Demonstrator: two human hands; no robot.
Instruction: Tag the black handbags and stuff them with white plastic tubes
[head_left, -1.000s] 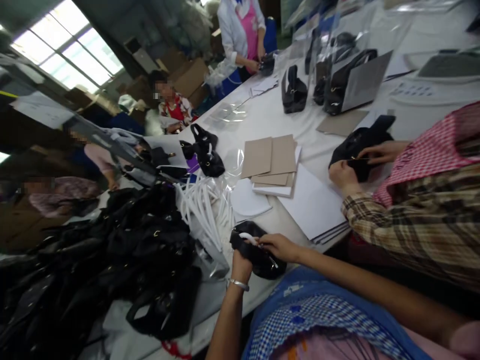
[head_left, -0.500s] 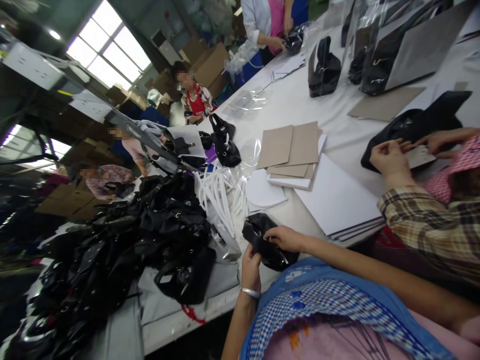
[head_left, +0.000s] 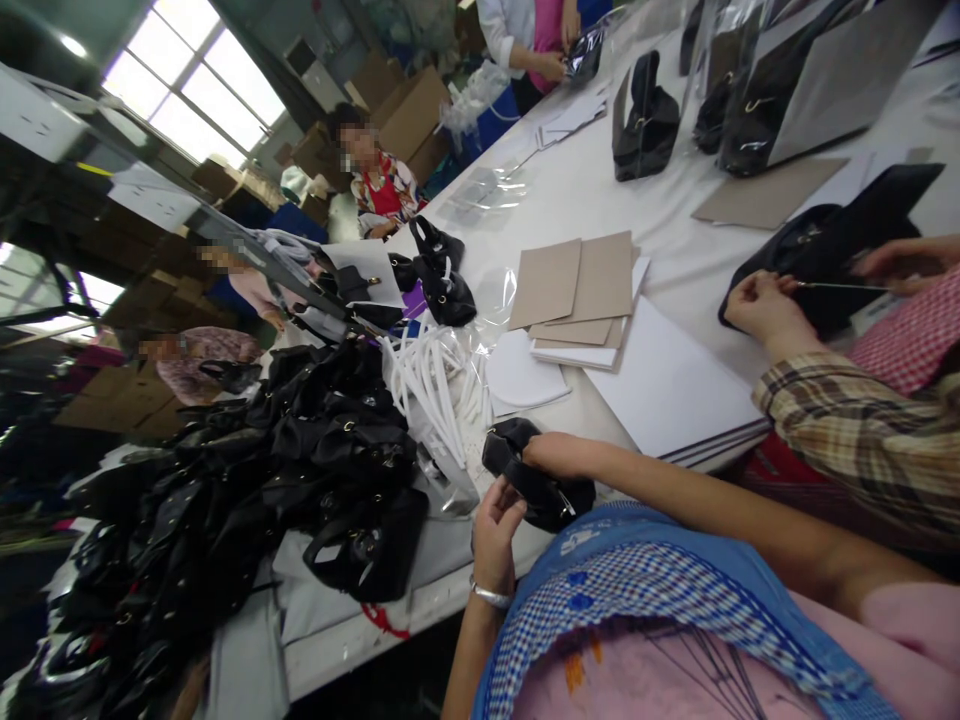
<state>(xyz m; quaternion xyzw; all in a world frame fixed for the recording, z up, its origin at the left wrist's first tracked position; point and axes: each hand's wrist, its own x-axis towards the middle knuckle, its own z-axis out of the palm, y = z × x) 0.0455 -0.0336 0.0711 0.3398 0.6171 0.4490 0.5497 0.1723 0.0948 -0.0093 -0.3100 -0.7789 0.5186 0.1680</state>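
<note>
Two bare hands work on one black handbag [head_left: 566, 497], which rests at the near edge of the table [head_left: 566, 205]. The left hand [head_left: 497, 525] has its fingers closed on the handle [head_left: 531, 484]; the right hand [head_left: 556, 455] reaches behind this handle, so I cannot tell whether its fingers are together or apart. No wrapping is seen on this bag, and I judge the work on it is unfinished. To the left lies a large pile of black handbags [head_left: 300, 430], without visible covers; many seem to remain. Just beyond the hands are white tubes [head_left: 420, 385], and farther are cardboard sheets [head_left: 546, 285] and white sheets [head_left: 667, 375], lying unused. At right, a co-worker with a plaid sleeve [head_left: 832, 400] handles another dark bag [head_left: 832, 235]. Farther away, several bags in clear plastic [head_left: 646, 125] stand upright; these look nearest to complete.
</note>
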